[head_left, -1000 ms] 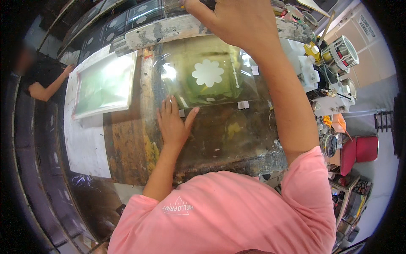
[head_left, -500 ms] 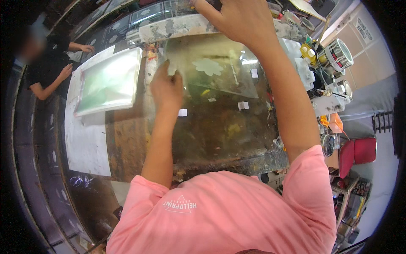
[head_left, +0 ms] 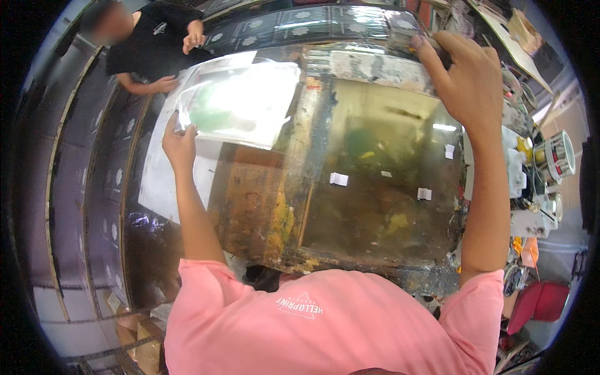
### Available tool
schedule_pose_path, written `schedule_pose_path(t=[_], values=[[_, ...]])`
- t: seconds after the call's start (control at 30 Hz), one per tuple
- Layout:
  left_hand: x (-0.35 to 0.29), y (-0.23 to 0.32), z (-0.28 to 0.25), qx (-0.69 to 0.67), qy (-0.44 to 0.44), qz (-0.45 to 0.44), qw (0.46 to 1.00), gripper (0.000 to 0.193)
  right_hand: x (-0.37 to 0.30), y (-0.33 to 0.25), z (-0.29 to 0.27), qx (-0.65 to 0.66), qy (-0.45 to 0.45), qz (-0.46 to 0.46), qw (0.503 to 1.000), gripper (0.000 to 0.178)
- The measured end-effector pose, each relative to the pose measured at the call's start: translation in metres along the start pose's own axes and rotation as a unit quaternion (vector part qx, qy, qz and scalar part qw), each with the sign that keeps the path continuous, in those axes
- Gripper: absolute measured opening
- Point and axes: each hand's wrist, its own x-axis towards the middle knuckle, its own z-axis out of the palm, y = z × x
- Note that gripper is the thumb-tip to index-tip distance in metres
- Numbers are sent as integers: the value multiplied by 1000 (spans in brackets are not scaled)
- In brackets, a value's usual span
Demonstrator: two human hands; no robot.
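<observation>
My left hand is at the left edge of a stack of clear plastic sheets, thumb and fingertips closing on a clear plastic sheet whose edge curls up there. Glare washes out much of the stack. My right hand is raised beyond the far right corner of the printing bed, with its fingers curled. What it grips, if anything, is hidden behind the fingers. Small white paper tabs sit on the brown, stained bed. Along its far side lies a paint-smeared pale bar.
A co-worker in a dark shirt stands at the far left, one hand beside the stack. Dark panels with pale flower shapes run along the back. Paint tubs crowd the right side, with a red chair below.
My left hand has gone from the bed leftward to the stack. The clear sheet with a pale flower no longer lies on the bed. My view has shifted left.
</observation>
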Motion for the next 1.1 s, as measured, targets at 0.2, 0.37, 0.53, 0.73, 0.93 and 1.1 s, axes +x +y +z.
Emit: schedule_pose_path(t=[0.2, 0.37, 0.53, 0.73, 0.93, 1.1], values=[[33, -71, -1, 143, 56, 47, 987, 64, -3, 0, 0, 1, 4, -13, 1000, 42], [-9, -54, 25, 328, 169, 39, 929, 63, -7, -2, -1, -4, 9, -16, 1000, 42], [-63, 1, 47, 331, 20, 270, 904, 57, -6, -2, -2, 2, -22, 6, 1000, 53], [-81, 18, 86, 418, -165, 295, 843, 53, 2, 4, 0, -2, -10, -10, 1000, 48], [-85, -2, 100, 426, -230, 194, 853, 56, -3, 0, -4, -8, -27, 6, 1000, 46], [-66, 20, 92, 322, -221, 153, 908, 51, -1, -2, -5, 16, -20, 7, 1000, 46]])
